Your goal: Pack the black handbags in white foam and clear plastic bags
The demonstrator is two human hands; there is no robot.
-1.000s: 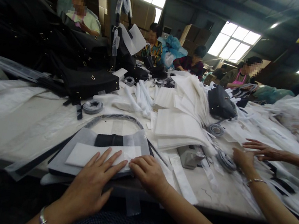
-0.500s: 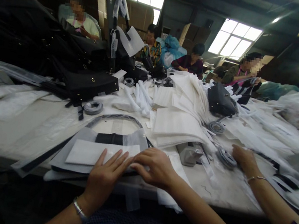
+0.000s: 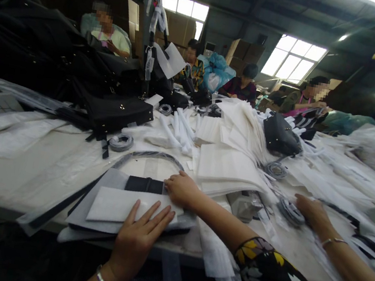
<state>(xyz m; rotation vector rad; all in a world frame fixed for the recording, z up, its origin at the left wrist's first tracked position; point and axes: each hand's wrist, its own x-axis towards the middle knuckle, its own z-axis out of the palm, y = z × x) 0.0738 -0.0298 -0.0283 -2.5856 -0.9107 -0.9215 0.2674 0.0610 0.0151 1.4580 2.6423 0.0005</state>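
A flat dark bag (image 3: 145,185) lies at the table's front edge, its looped handle (image 3: 156,155) stretched out behind it. Over the bag are a translucent sheet (image 3: 87,205) and a folded white foam piece (image 3: 106,206). My left hand (image 3: 141,229) rests on the foam's right half, palm down, fingers spread, holding nothing. At the bag's far right corner is my right hand (image 3: 182,189), with its fingers bent together beside the dark band; what they pinch is hidden behind them.
A stack of white foam sheets (image 3: 226,167) and a grey tape dispenser (image 3: 244,206) stand to the right. A co-worker's hand (image 3: 308,213) touches a coiled grey cord (image 3: 291,212). Black bags (image 3: 120,111) are heaped at left. Several people sit across the table.
My right hand has moved away from me, from the foam's right edge to the bag's far right corner. The raised sheet corner there is now covered. My left hand stays on the foam.
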